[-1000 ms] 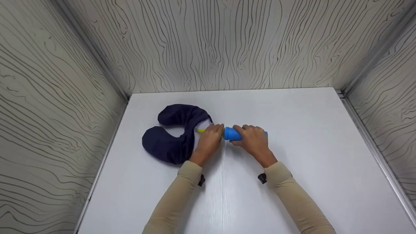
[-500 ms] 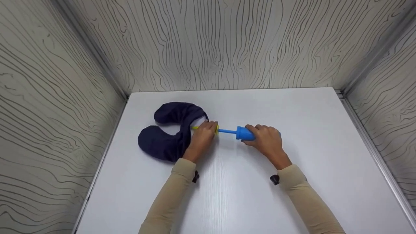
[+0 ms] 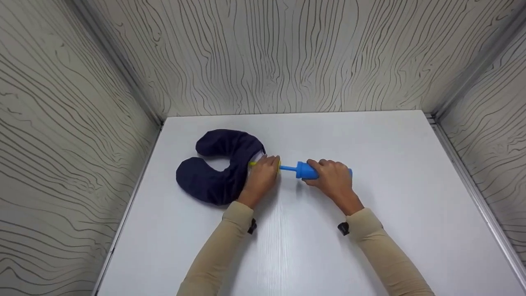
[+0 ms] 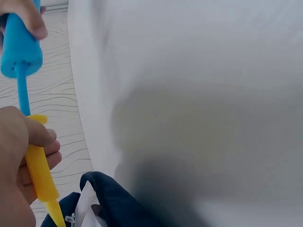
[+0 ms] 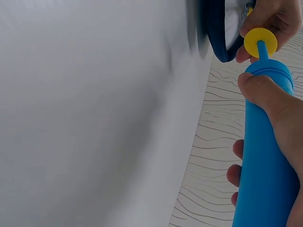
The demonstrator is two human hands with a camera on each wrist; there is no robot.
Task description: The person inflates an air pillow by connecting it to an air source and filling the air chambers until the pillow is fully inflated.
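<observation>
A hand pump joins both hands. My right hand grips its blue barrel, the thumb lying near the collar. Curled round the yellow nozzle section is my left hand. Between the two hands a short length of thin blue rod shows. A navy U-shaped neck pillow lies left of my left hand. White inner material shows through a zipped opening in its cover, and the yellow tip points there. Where the tip meets the pillow cannot be seen clearly.
The white tabletop lies under everything. Wood-grain panels stand at the back, left and right, with grey metal edging along the sides.
Blue barrel and yellow section start close together, then my right hand draws the barrel rightward, baring the rod. Now the barrel is slightly back leftward, with less rod showing. The pillow shifts slightly.
</observation>
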